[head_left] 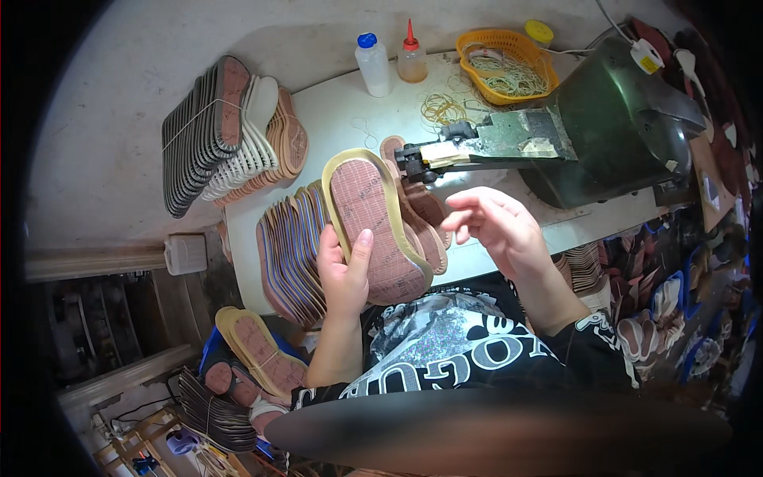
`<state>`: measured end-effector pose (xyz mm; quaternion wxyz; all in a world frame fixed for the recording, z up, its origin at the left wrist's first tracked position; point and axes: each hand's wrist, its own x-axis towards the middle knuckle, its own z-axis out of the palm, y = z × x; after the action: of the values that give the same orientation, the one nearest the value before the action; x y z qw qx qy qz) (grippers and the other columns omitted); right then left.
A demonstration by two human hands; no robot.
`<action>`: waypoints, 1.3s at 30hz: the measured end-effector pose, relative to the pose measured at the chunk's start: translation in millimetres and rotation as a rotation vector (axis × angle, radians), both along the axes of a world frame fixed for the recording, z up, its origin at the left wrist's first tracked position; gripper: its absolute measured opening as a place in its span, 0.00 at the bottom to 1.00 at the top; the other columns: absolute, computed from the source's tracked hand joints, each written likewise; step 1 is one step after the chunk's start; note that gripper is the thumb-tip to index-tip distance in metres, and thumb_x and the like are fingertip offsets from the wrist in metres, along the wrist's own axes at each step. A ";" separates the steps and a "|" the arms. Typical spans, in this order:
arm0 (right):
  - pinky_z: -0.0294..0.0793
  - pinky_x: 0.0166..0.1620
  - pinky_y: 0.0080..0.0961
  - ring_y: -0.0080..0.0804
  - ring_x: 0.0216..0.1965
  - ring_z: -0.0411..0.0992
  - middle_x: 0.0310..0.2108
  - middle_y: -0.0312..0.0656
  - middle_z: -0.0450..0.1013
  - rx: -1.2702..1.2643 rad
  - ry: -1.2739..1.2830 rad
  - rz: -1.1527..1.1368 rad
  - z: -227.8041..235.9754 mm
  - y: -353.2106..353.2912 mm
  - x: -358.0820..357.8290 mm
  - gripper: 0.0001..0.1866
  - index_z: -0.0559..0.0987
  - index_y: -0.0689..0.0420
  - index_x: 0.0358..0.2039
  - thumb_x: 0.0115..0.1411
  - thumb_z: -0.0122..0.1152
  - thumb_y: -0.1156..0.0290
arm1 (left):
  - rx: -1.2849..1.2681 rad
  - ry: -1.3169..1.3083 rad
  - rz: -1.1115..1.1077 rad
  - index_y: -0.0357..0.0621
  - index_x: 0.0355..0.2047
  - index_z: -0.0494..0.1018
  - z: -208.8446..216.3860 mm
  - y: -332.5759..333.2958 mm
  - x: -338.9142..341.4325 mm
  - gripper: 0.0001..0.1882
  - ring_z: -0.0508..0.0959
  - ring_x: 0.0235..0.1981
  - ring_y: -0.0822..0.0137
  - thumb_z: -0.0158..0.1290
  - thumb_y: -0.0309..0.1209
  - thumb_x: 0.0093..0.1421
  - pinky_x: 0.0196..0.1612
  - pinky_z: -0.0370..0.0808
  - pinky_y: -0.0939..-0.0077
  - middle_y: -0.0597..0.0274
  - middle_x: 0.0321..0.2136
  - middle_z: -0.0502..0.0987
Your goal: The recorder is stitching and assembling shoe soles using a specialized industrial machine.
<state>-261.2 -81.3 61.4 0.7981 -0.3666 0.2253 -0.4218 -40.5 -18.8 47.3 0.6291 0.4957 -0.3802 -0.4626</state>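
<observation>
- While the yellow-rimmed insole (373,207) is gripped by the left hand (348,266), its pinkish face is turned upward, and it is held above the counter (330,103), in front of the body.
- The left thumb is pressed on that face; the other left fingers are wrapped behind the edge, mostly hidden.
- The right hand (509,234) is raised just beside the insole, its fingers loosely bent and a little apart.
- Beyond the right hand, a dark green machine (612,131) is seen, its narrow arm pointed left.
- Beneath the tip of that arm, loose brown insoles (423,208) are laid, partly covered by the held one.
- To the left, a row of insoles (288,258) is stood on edge.
- At the far left corner, a dark tied bundle (203,131) is placed beside white and brown ones.
- Along the back, a blue-capped bottle (372,70), a red-tipped bottle (412,63) and a yellow basket (502,97) are set.
</observation>
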 end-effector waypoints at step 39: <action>0.58 0.22 0.09 0.11 0.18 0.61 0.23 0.35 0.73 -0.024 0.548 -0.247 14.2 42.8 -85.4 0.16 0.76 0.65 0.47 0.65 0.47 0.69 | -0.049 -0.058 0.037 0.35 0.48 0.65 13.4 -8.5 -11.1 0.15 0.73 0.45 0.69 0.50 0.25 0.61 0.52 0.67 0.73 0.56 0.44 0.74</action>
<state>-346.6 -38.5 75.6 0.6457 -0.4462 0.4702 -0.4036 -51.7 -27.3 60.7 0.6383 0.5002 -0.4002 -0.4269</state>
